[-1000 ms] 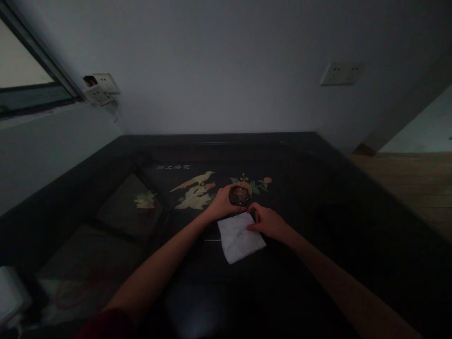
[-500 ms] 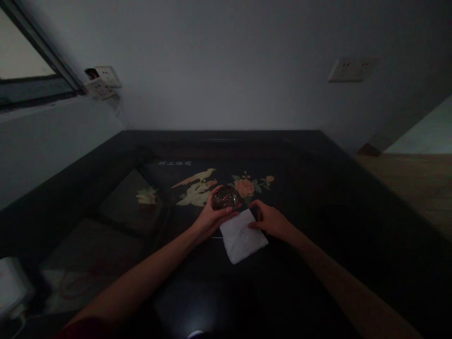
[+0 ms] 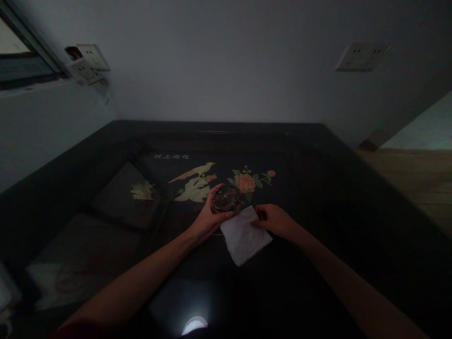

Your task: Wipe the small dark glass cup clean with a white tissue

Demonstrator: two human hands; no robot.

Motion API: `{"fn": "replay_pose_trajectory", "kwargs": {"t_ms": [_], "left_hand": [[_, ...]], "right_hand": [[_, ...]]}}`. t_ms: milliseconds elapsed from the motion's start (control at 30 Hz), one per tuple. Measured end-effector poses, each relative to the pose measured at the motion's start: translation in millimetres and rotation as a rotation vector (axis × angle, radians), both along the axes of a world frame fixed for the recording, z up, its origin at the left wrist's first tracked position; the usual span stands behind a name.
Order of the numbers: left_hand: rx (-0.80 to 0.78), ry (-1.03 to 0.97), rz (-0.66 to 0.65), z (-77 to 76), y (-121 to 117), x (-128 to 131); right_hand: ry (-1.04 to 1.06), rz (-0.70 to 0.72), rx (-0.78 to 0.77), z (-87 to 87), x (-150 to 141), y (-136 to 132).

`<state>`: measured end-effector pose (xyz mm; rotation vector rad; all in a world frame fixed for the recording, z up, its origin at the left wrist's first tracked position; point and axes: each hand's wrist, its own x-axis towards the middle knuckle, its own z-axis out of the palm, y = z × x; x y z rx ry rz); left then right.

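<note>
My left hand (image 3: 209, 216) is wrapped around the side of a round, shiny glass dish (image 3: 226, 197), its thumb along the near edge. The dish is tilted so that its hollow faces me; the dim light hides its finer detail. Between my two hands a folded white tissue (image 3: 243, 240) hangs at a slant, its upper edge just below the dish. The thumb and fingers of my right hand (image 3: 275, 219) pinch the tissue at its right edge. Whether the tissue touches the dish, I cannot tell.
Under my hands lies a dark, glossy tabletop (image 3: 300, 282) with a printed bird (image 3: 197, 170) and a pink flower (image 3: 245, 183). A lamp reflection (image 3: 194, 325) shows near the front. Wall sockets (image 3: 363, 56) are behind, and a white object (image 3: 7, 287) stands at the left edge.
My view has shifted slightly, so the sockets and table edge sit higher. The dish faces me a little more, and my right fingers have drawn closer together on the tissue.
</note>
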<state>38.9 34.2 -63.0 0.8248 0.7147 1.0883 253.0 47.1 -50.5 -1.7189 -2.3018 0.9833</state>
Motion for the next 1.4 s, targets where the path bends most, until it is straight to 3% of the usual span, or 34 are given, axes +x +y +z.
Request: {"fn": "replay_pose_trajectory", "kwargs": {"t_ms": [133,233,467,667,833,1000,1133,1300,1400], "left_hand": [[0.011,0.041,0.014,-1.5,1.7,3.4],[0.016,0.018,-0.012,-0.7,1.4,2.0],[-0.063,-0.079,-0.251,3.6,-6.6,-6.3],[-0.078,-0.115,-0.314,1.0,-2.6,-4.8],[-0.163,-0.098,-0.286,5.9,-0.5,-3.4],[-0.228,-0.164,-0.284,3.6,-3.2,-1.1],[-0.368,-0.352,-0.288,-2.6,-5.0,-0.6],[-0.433,-0.475,-0.286,-2.4,-6.5,0.5],[-0.448,-0.495,-0.237,0.7,-6.0,1.2]], "right_hand": [[0.229,-0.032,-0.019,6.7,4.3,2.2],[0.429,-0.185,-0.009,13.1,7.2,4.4],[0.847,-0.502,0.045,19.8,9.2,5.2],[0.89,-0.616,0.285,26.3,12.9,6.1],[0.638,-0.473,0.6,45.0,6.9,-10.1],[0.527,-0.156,0.659,53.5,-8.9,-31.8],[0.516,0.143,0.771,43.6,-24.3,-42.0],[0.287,0.308,0.979,24.5,-37.7,-45.9],[0.137,0.425,1.021,23.1,-35.0,-43.7]]}}
